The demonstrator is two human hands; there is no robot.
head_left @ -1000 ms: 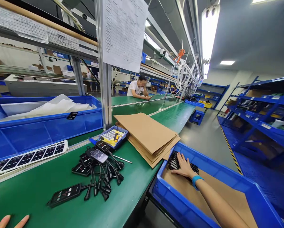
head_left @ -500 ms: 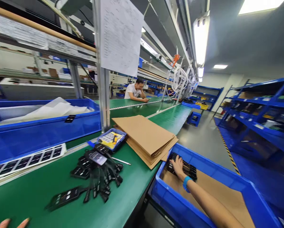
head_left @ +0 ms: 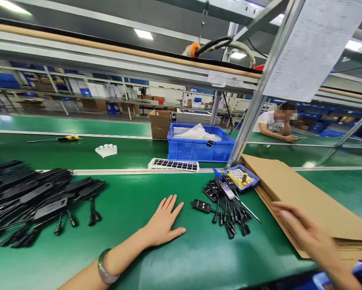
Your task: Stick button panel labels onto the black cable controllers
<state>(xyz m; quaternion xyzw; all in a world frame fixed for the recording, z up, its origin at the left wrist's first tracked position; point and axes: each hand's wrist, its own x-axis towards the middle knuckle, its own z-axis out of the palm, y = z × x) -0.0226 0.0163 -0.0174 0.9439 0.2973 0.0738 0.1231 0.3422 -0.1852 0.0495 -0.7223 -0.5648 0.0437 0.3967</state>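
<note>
Green bench runs across the frame, brown cardboard stack at right, pile of black devices at left, blue bin upper centre. Left hand is palm-down on the bench at lower centre, fingers spread wide, nothing held; right hand, lower right, is blurred in front of the cardboard, fingers roughly straight, can't tell if it grips or touches anything. Controller cluster sits between the hands, right of centre, its leftmost controller just right of the left index fingertip, not touching.
</note>
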